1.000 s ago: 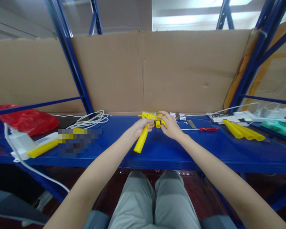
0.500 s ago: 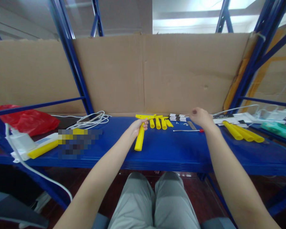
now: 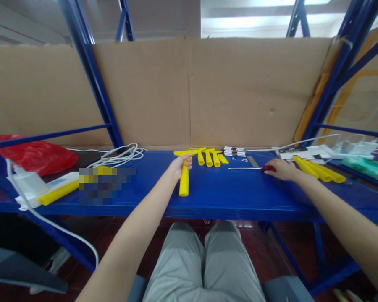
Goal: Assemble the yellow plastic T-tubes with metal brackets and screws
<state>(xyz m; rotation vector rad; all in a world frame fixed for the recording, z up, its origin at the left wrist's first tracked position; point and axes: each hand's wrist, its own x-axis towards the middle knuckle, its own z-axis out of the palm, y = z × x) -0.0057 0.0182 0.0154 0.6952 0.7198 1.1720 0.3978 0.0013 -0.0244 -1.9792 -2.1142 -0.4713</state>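
My left hand (image 3: 179,167) is closed around the neck of a yellow T-shaped scraper handle (image 3: 184,184), its crosspiece pointing away and its round grip towards me. Over on the right, my right hand (image 3: 282,169) lies on the red handle of a screwdriver (image 3: 245,168), fingers curled on it; the long metal shaft points left along the blue shelf. Several similar yellow T-shaped pieces (image 3: 208,159) are lined up just beyond my left hand. Between the hands lie small screws (image 3: 245,160), a flat grey metal strip (image 3: 252,161) and stacked white bundles with black bands (image 3: 234,151).
Yellow tubes (image 3: 318,170) lie right of my right hand beside white power strips and cables (image 3: 359,147). At left are a red plastic bag (image 3: 34,153), a coiled white cable (image 3: 122,155) and another yellow tube (image 3: 61,191). A cardboard panel (image 3: 189,92) closes the back, between blue posts.
My right hand has come down and to the right onto the screwdriver's red handle. The left hand keeps hold of the yellow scraper handle, almost in place.
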